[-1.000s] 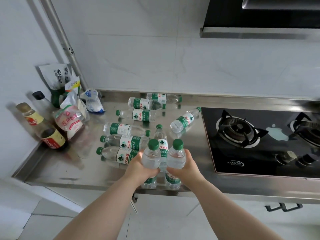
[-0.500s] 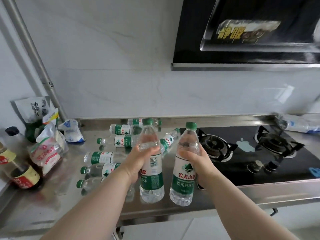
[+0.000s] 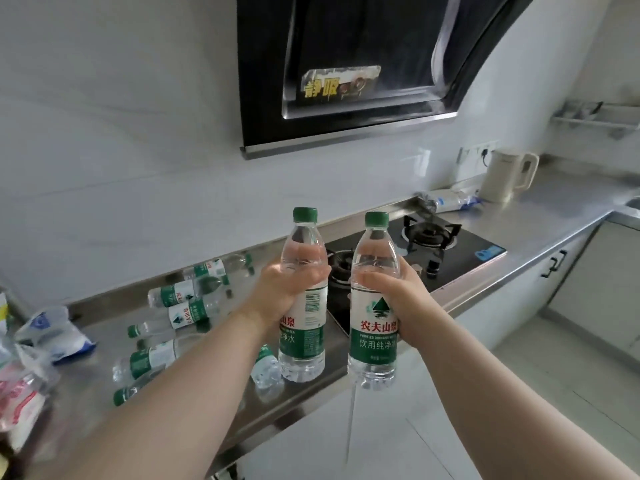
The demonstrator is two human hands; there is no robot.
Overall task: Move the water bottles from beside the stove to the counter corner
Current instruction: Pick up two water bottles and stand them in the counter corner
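I hold two clear water bottles with green caps and green labels upright in the air above the counter's front edge. My left hand (image 3: 280, 289) grips the left bottle (image 3: 304, 327) around its upper body. My right hand (image 3: 398, 292) grips the right bottle (image 3: 373, 334) the same way. Several more bottles (image 3: 187, 311) of the same kind lie on their sides on the steel counter (image 3: 104, 344) left of the black gas stove (image 3: 460, 251). One small bottle (image 3: 265, 365) stands partly hidden behind my left forearm.
A black range hood (image 3: 346, 64) hangs above the stove. Plastic bags (image 3: 52, 327) and packets sit at the far left. Right of the stove lie a wrapped package (image 3: 446, 200) and a cream kettle (image 3: 505, 174), where the counter turns a corner toward cabinets (image 3: 595, 282).
Both hands have lifted the two bottles higher off the counter. My view has swung up and to the right, bringing the kettle and counter corner into sight.
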